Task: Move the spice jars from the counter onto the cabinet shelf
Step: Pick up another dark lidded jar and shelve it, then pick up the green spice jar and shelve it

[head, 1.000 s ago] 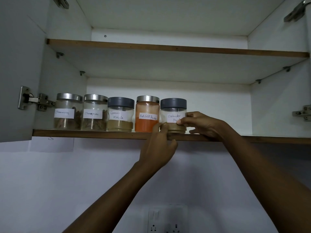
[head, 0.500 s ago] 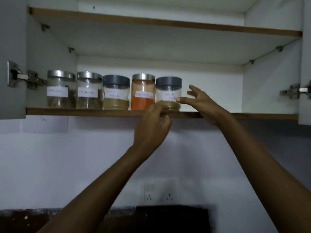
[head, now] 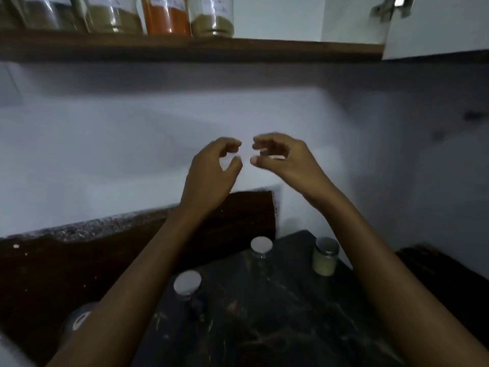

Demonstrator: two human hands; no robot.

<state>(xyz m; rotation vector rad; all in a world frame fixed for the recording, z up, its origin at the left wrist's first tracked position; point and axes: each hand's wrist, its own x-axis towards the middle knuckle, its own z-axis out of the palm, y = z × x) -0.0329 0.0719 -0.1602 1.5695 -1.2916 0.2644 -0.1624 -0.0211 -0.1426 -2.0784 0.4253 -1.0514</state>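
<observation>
Several spice jars stand in a row on the wooden cabinet shelf (head: 264,47) at the top; the rightmost is the coriander jar (head: 213,18), next to an orange chilli jar (head: 166,19). Both hands hang in mid-air below the shelf, empty, fingers loosely curled: my left hand (head: 211,170) and my right hand (head: 280,160), fingertips nearly facing. On the dark counter (head: 264,313) below stand a pale-powder jar (head: 325,256), a silver-lidded jar (head: 261,247) and another silver-lidded jar (head: 187,283). A fourth jar (head: 76,317) shows partly behind my left forearm.
A white wall (head: 105,141) runs between shelf and counter. An open cabinet door with a hinge (head: 391,6) is at the top right. A dark raised ledge (head: 79,250) borders the counter's back left.
Both hands have let go of the coriander jar on the shelf and dropped away from it. The view has tilted down, bringing the counter and its jars into sight.
</observation>
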